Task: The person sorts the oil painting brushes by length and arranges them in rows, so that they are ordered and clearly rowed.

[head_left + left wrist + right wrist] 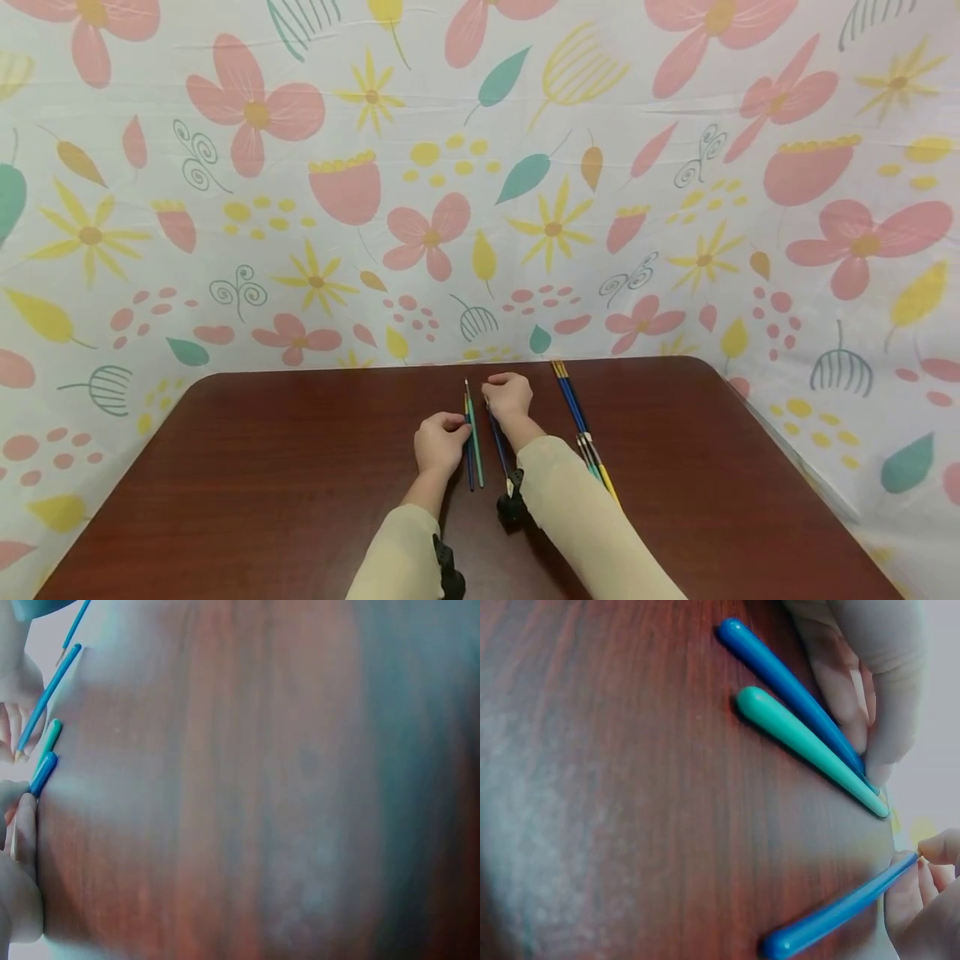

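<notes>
My left hand [440,444] pinches a slim blue paintbrush [795,694] by the upper part of its handle, at the middle of the table. Alongside that brush lies a green paintbrush [476,450], its tip pointing to the far edge. Slightly farther off and to the right, my right hand [508,398] holds another blue paintbrush [840,911] between thumb and fingers near its bristle end; the handle slants back toward me. Beneath the right wrist shows the pale tip of one more paintbrush [510,486], mostly hidden by the sleeve.
Right of the right arm, several blue-handled paintbrushes [570,398] lie together near the far edge. Nearer me, brushes with teal and yellow handles [609,483] run partly behind the sleeve. The brown table [262,483] meets a flowered cloth [427,308] at the back.
</notes>
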{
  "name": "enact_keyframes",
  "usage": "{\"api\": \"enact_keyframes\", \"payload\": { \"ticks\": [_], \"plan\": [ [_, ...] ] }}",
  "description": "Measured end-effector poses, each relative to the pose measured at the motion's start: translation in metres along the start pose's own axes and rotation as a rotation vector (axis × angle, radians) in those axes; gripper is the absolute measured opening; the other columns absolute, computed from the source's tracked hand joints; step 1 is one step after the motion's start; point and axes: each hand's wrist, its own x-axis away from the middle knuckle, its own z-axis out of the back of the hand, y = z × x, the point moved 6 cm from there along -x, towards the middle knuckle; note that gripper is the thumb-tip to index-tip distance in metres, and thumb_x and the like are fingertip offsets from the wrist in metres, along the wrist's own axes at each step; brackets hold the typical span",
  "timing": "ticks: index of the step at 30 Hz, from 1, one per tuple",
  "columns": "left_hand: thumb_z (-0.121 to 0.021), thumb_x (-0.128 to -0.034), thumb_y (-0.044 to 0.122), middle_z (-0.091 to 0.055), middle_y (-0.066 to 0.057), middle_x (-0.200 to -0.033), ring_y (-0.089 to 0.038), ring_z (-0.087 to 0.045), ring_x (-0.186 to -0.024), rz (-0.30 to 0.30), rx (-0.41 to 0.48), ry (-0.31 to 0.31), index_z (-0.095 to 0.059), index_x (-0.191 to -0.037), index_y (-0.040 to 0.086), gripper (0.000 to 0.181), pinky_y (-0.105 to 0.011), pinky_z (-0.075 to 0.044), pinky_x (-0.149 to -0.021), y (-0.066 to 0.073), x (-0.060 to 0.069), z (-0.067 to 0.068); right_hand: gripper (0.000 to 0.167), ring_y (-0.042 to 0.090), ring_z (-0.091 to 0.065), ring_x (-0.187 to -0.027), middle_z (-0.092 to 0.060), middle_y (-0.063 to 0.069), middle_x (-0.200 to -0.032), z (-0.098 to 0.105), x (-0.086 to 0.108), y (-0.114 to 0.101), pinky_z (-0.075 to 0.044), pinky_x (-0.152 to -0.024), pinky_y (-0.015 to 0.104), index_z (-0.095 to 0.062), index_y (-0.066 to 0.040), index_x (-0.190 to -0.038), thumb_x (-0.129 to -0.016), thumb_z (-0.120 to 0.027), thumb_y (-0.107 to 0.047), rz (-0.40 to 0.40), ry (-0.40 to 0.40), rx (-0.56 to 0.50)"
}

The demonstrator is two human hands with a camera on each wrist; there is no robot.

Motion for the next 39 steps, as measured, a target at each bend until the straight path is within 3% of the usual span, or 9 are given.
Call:
{"api": "enact_keyframes", "payload": {
  "ticks": [5,11,20,24,31,39],
  "plan": [
    [-0.075,-0.0795,0.017,-0.073,-0.004,-0.084,-0.020,-0.066,-0.077,-0.001,0.003,-0.005,-0.075,-0.090,0.010,0.012,-0.034,-0.054,-0.068,0.000,0.000,0.000,0.012,0.021,-0.063,-0.071,-0.068,0.013,-0.096,0.001,-0.001,0.002,-0.050,-0.059,0.029,-0.073,-0.007,-0.092,-0.082,-0.071,-0.014,-0.023,-0.010,-0.029],
    [-0.074,-0.0805,0.018,-0.073,-0.004,-0.085,-0.019,-0.066,-0.076,0.006,0.003,-0.016,-0.075,-0.091,0.010,0.013,-0.034,-0.054,-0.067,-0.001,0.002,-0.001,0.021,0.021,-0.065,-0.074,-0.066,0.016,-0.105,0.001,0.001,0.004,-0.051,-0.058,0.028,-0.070,-0.001,-0.103,-0.085,-0.067,-0.012,-0.064,-0.062,-0.131],
    [-0.075,-0.0794,0.018,-0.073,-0.003,-0.084,-0.020,-0.066,-0.078,0.001,-0.009,-0.001,-0.075,-0.089,0.011,0.012,-0.036,-0.053,-0.069,0.000,0.001,0.000,0.028,0.014,-0.067,-0.068,-0.069,0.012,-0.094,0.001,0.003,0.007,-0.053,-0.057,0.025,-0.064,0.007,-0.111,-0.086,-0.064,-0.006,-0.138,-0.127,-0.312],
    [-0.076,-0.0784,0.017,-0.073,-0.003,-0.083,-0.020,-0.066,-0.077,-0.012,-0.018,0.009,-0.075,-0.088,0.010,0.012,-0.037,-0.053,-0.069,0.001,0.001,0.002,0.029,0.014,-0.068,-0.069,-0.071,0.015,-0.095,0.004,0.004,0.003,-0.053,-0.056,0.024,-0.064,0.007,-0.112,-0.085,-0.064,-0.005,-0.151,-0.150,-0.331],
    [-0.075,-0.0801,0.018,-0.073,-0.004,-0.085,-0.020,-0.066,-0.078,0.004,-0.006,-0.004,-0.075,-0.090,0.010,0.012,-0.036,-0.053,-0.070,0.002,0.003,0.001,0.034,0.011,-0.065,-0.064,-0.064,0.022,-0.119,0.013,0.006,-0.005,-0.053,-0.054,0.024,-0.061,0.004,-0.119,-0.086,-0.063,-0.006,-0.144,-0.208,-0.330],
    [-0.074,-0.0806,0.018,-0.072,-0.004,-0.086,-0.021,-0.065,-0.079,0.012,0.004,-0.004,-0.075,-0.091,0.009,0.013,-0.036,-0.053,-0.069,0.002,0.004,0.001,0.031,0.011,-0.065,-0.061,-0.068,0.019,-0.108,0.028,0.005,-0.013,-0.054,-0.052,0.026,-0.061,0.002,-0.117,-0.088,-0.063,-0.010,-0.149,-0.199,-0.297]
  ]
}}
